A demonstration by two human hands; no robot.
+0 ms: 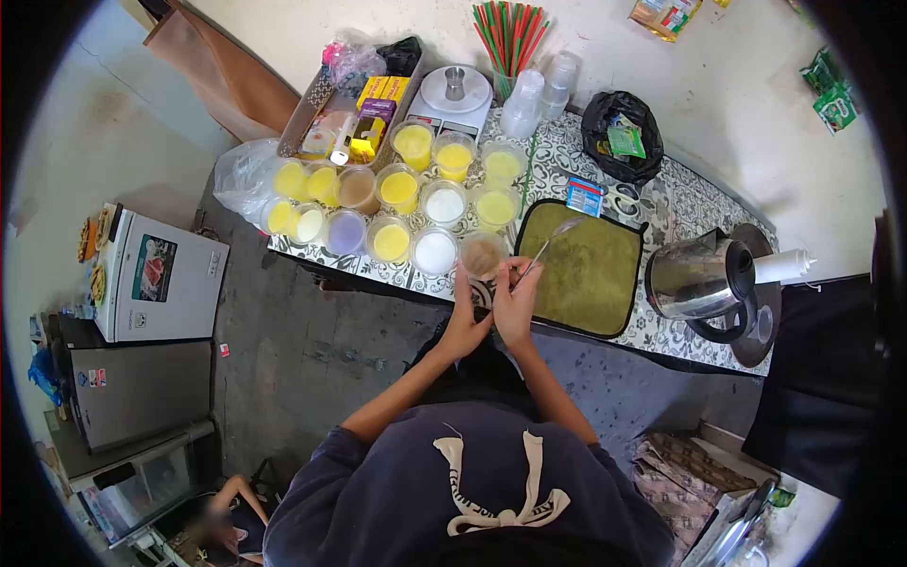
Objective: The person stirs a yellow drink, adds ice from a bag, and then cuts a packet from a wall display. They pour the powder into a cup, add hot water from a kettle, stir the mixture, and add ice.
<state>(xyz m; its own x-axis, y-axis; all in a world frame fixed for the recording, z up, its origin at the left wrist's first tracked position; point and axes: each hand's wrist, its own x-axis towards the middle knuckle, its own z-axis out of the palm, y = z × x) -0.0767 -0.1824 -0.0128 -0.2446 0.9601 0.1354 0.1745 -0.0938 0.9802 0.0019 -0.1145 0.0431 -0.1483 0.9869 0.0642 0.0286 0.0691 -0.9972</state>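
At the front edge of the patterned table, my left hand (465, 317) holds a clear plastic cup (484, 255) with brownish contents, its fingers on the near side. My right hand (517, 300) is against the cup's right side and has a metal spoon (540, 251) between its fingers, the spoon's bowl pointing up and right over the green mat (581, 274). Just left of the held cup stands a cup of white powder (436, 252). Several more cups stand in rows to the left, with yellow, white, purple and brown contents.
A kettle (694, 274) stands right of the mat. Behind are scissors (624, 200), a black bag (622, 137), stacked cups (557, 85), straws (508, 38), a scale (453, 94) and a basket (293, 123). A person (231, 524) is at the lower left.
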